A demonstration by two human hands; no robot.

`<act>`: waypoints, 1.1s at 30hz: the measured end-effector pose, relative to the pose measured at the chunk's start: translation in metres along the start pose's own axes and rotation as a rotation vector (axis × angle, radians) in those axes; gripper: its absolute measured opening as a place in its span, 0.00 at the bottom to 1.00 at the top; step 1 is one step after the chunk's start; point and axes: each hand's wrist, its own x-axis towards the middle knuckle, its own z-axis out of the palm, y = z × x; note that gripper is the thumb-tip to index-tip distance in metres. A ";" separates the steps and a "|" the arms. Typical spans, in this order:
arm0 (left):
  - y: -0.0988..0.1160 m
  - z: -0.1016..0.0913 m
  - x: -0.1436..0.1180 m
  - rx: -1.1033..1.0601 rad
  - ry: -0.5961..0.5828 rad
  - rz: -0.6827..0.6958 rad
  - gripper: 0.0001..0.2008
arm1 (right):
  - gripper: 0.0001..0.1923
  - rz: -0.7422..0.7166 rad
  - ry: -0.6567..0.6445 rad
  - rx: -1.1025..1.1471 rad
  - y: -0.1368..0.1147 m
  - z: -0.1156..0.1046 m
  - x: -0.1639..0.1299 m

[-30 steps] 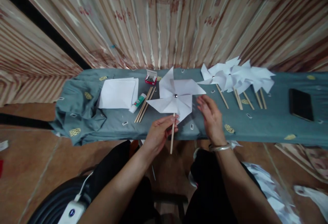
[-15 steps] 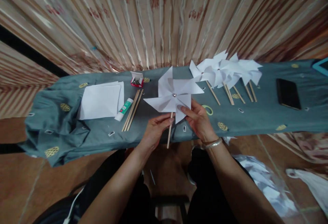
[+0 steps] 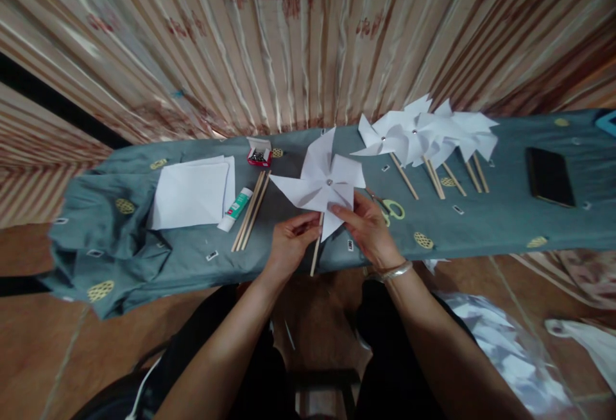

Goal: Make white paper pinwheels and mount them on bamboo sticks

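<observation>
A white paper pinwheel (image 3: 317, 183) with a silver pin at its centre is held over the near edge of the table. My left hand (image 3: 290, 243) is closed, pinching its wooden stick just below the paper. At the lower right blade, my right hand (image 3: 369, 227) has thumb and fingers closed on the paper; some of these fingers are hidden behind it. Green-handled scissors (image 3: 392, 210) lie just beyond my right hand. Left of the pinwheel are loose wooden sticks (image 3: 250, 211), a glue stick (image 3: 235, 210) and a small red box of metal pins (image 3: 260, 152).
Several finished pinwheels (image 3: 428, 131) overlap at the back right, and a black phone-like object (image 3: 549, 176) lies beyond them. White paper sheets (image 3: 190, 194) are stacked on the left of the cloth-covered table (image 3: 129, 240). A clear bag of white paper pieces (image 3: 510, 349) rests on the floor.
The pinwheel's blades have turned a little and its face has tilted, while both hands keep hold of it. More of the scissors shows now. The whole view has shifted slightly.
</observation>
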 end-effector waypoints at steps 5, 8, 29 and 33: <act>-0.001 -0.001 0.002 0.032 0.007 0.050 0.15 | 0.19 -0.006 -0.007 -0.007 0.009 0.004 0.002; -0.002 -0.002 0.002 0.053 0.001 0.062 0.14 | 0.16 0.008 0.008 0.020 0.013 0.007 0.003; -0.014 0.003 -0.005 0.098 -0.012 -0.047 0.15 | 0.17 -0.034 0.138 0.133 -0.008 0.002 0.016; -0.012 0.001 -0.003 0.106 -0.010 -0.031 0.14 | 0.20 -0.040 0.097 0.122 -0.013 0.001 0.013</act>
